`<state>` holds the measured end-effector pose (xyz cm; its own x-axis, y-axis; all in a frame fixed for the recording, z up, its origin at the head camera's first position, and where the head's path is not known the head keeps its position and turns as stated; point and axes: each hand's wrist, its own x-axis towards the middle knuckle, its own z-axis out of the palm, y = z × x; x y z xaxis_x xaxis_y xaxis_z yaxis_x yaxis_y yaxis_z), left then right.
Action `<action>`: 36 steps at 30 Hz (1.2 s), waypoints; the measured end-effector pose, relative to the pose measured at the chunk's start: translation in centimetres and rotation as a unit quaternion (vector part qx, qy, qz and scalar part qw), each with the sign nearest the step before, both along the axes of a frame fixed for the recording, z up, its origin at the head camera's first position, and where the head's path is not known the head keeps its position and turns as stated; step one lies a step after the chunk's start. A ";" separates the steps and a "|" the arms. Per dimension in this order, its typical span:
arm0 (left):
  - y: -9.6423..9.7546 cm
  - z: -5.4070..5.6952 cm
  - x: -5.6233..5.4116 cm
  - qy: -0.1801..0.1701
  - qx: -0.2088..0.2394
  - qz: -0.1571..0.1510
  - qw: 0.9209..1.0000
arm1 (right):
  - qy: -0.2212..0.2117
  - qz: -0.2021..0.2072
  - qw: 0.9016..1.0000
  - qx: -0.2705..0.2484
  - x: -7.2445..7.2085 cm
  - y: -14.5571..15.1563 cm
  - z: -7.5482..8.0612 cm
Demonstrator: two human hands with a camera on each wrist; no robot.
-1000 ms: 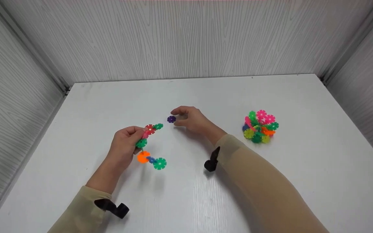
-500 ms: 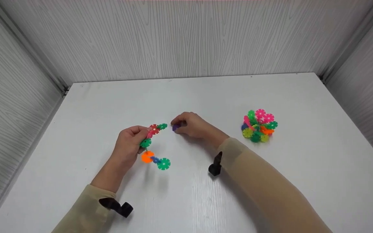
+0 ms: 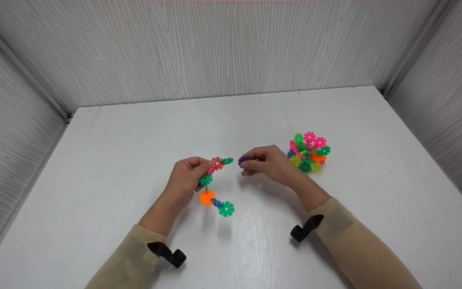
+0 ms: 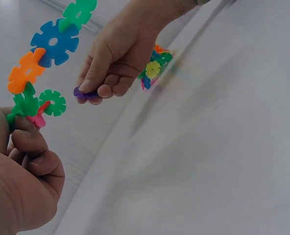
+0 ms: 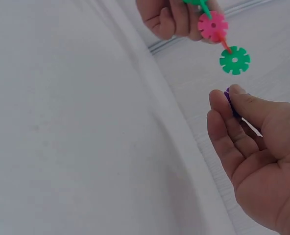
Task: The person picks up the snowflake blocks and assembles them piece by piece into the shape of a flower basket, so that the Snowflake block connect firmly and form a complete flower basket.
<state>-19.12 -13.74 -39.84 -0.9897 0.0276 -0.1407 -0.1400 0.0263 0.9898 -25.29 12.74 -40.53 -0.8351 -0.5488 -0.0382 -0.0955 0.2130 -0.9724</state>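
Observation:
My left hand (image 3: 187, 176) pinches a chain of linked plastic snowflake discs above the table. Its order runs from a green disc (image 5: 234, 60) through red, pink (image 5: 213, 26), green (image 4: 26, 104), orange (image 4: 26, 71) and blue (image 4: 54, 43) to a green disc (image 3: 226, 208) at the hanging end. Between thumb and fingers my right hand (image 3: 273, 165) pinches a single purple snowflake disc (image 4: 85, 94), partly covered by the fingertips. A small gap separates the purple disc from the chain's upper green end.
A ball-shaped cluster of joined snowflake discs (image 3: 309, 138) in pink, green, orange, yellow and blue rests on the white table (image 3: 142, 132), behind the right hand. Wood-grain panels (image 3: 223, 48) enclose the table at the back and sides.
The right hand has drawn the purple disc from the table area into a full pinch and moved right in the head view. The left hand and chain also shifted right; the head view turned slightly.

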 end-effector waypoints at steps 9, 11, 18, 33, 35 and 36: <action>2.6 -1.1 -0.1 0.018 -0.010 -0.033 0.999 | -0.013 -0.037 0.997 -0.072 1.4 2.7 0.0; 2.5 -1.3 -0.1 0.021 -0.011 -0.033 0.999 | -0.013 -0.032 0.997 -0.070 1.4 2.7 -0.2; 2.6 -1.7 -0.2 0.022 -0.022 -0.045 0.999 | -0.011 -0.021 0.998 -0.056 1.3 3.1 -0.5; 2.9 -2.0 -0.3 0.059 -0.059 -0.072 0.994 | -0.006 -0.001 0.999 -0.036 1.5 2.8 -1.1; 2.9 -1.9 -0.3 0.062 -0.055 -0.072 0.994 | -0.012 -0.001 0.999 -0.041 1.6 2.7 -1.1; 2.9 -1.9 -0.4 0.064 -0.053 -0.072 0.994 | -0.014 -0.001 0.999 -0.044 1.6 2.7 -1.1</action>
